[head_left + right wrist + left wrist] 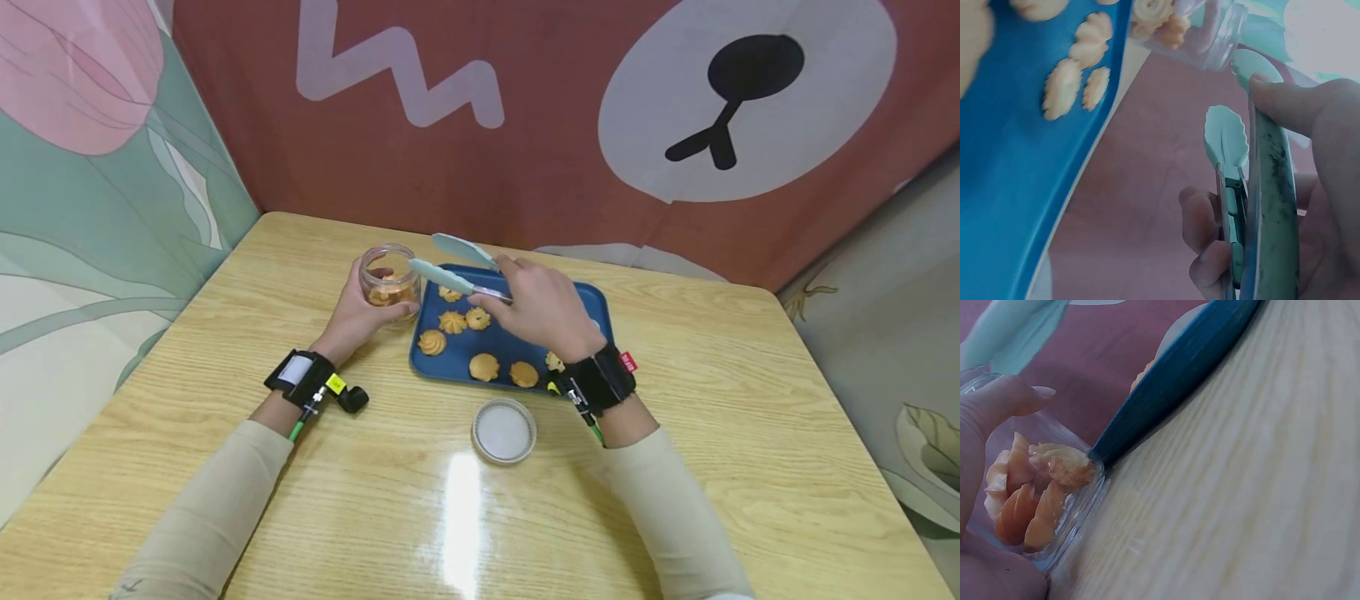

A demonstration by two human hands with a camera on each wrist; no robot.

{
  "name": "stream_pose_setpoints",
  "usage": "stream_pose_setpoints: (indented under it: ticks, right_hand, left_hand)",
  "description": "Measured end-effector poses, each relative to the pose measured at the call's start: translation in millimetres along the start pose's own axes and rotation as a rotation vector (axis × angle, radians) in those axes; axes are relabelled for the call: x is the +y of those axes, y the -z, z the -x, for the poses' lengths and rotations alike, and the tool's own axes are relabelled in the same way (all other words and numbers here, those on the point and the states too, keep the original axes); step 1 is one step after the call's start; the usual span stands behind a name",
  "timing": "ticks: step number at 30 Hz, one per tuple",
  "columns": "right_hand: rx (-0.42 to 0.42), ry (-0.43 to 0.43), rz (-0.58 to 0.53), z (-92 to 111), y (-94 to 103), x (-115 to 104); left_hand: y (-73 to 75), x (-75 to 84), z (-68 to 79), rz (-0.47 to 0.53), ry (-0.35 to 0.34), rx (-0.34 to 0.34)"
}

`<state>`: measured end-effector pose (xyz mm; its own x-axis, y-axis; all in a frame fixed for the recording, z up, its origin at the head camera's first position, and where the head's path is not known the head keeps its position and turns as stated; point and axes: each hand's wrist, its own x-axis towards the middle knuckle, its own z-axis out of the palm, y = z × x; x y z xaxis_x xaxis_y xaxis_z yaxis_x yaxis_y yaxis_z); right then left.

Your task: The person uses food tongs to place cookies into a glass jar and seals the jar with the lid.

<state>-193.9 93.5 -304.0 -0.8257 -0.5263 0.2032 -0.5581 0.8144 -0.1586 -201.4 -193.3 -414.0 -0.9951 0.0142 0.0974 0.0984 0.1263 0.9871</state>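
Observation:
My left hand [365,308] grips a clear jar [390,271] beside the tray's left edge. Several cookies [1029,494] lie in the bottom of the jar, and its mouth is uncovered. In my right hand [543,304] is a pair of tongs [450,275] with pale mint tips. The tips stand apart with nothing between them, one near the jar's rim. Below the tongs and right hand, a blue tray [517,346] holds several cookies [452,322], some swirled and some round. The right hand and wrist hide part of the tray.
A round lid [504,431] lies on the wooden table [360,500] in front of the tray. Behind the table hangs a red-brown cloth [540,167] with a bear face. A black camera [352,399] sticks out from the left wrist strap.

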Motion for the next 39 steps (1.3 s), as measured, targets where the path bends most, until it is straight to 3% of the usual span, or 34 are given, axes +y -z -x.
stream_pose_setpoints:
  ticks: [14,29,39]
  right_hand:
    - [-0.014,-0.04,0.039,28.0,-12.9,33.4]
    - [-0.138,-0.02,0.014,44.5,-16.2,59.7]
    - [-0.2,-0.027,-0.004,48.2,-18.9,64.6]
  left_hand:
    - [3.1,0.3,1.8,-0.002,0.021,-0.006]
    - [0.6,3.9,-0.8,-0.002,0.018,-0.007]
    - [-0.2,2.7,0.5,0.01,0.026,-0.005]
